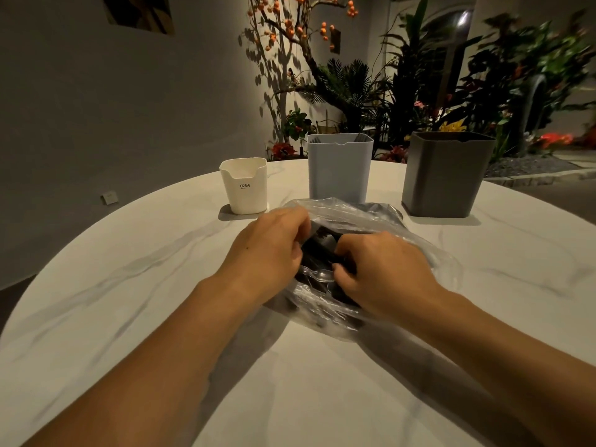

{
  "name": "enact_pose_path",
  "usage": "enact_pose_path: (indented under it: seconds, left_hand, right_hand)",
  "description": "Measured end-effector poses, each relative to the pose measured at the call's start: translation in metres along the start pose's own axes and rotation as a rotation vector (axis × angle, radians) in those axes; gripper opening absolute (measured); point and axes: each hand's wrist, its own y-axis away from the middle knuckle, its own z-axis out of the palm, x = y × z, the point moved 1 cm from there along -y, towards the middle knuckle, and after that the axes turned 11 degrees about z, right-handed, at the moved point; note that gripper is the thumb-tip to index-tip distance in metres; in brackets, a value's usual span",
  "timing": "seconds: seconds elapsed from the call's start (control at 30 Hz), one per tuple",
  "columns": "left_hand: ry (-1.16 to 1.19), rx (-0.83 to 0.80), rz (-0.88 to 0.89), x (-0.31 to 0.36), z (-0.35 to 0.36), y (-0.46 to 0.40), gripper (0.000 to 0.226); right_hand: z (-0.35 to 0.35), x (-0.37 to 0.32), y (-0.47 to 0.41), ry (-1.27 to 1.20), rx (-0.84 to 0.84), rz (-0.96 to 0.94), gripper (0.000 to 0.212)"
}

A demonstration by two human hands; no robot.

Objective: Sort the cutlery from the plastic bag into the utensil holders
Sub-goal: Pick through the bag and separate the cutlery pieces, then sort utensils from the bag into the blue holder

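A clear plastic bag (361,217) lies in the middle of the round white marble table (129,285). Dark and clear plastic cutlery (317,253) shows through its open mouth. My left hand (271,250) grips the bag's left edge with curled fingers. My right hand (383,269) has its fingers curled into the opening, around the cutlery or the bag's edge. Behind the bag stand three utensil holders: a small white one (245,185) at the left, a taller light grey one (338,169) in the middle, and a dark grey one (445,175) at the right.
The table's far edge runs just behind the holders. Beyond it are potted plants (483,75) and a branch with orange fruit (290,24) against a grey wall. Something thin sticks up inside the light grey holder.
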Motion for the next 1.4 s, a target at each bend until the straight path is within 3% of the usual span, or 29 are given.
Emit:
enact_pose_path:
  seconds: [0.17,0.37,0.47,0.6,0.7,0.83,1.07,1.4]
  left_hand:
    - [-0.006,-0.018,0.009,0.000,0.002,0.000,0.023]
    - [0.027,0.071,0.097,0.001,0.004,-0.002,0.025]
    - [-0.008,0.032,0.188,0.000,0.006,-0.004,0.033]
    - [-0.058,-0.084,0.269,0.000,0.010,-0.005,0.048]
    - [-0.034,-0.105,0.270,0.001,0.017,-0.003,0.047]
    - [0.019,-0.178,0.189,-0.004,0.027,-0.001,0.042]
    - [0.105,-0.179,0.084,-0.006,0.028,-0.002,0.047]
    - [0.047,-0.082,0.213,0.000,0.023,-0.001,0.046]
  right_hand:
    - [0.001,-0.001,0.001,0.047,0.036,-0.031,0.025]
    - [-0.004,0.001,0.001,-0.013,0.043,-0.050,0.015]
    - [-0.004,0.004,0.000,-0.042,0.058,-0.065,0.014]
    - [-0.005,0.004,0.002,-0.052,0.161,-0.157,0.031]
    - [-0.009,-0.001,0.003,-0.060,0.223,-0.214,0.038]
    - [-0.002,0.001,0.004,0.025,0.116,-0.148,0.039]
    - [-0.009,-0.002,0.005,0.281,0.028,-0.117,0.022]
    - [-0.009,-0.006,0.006,0.371,-0.020,-0.098,0.028]
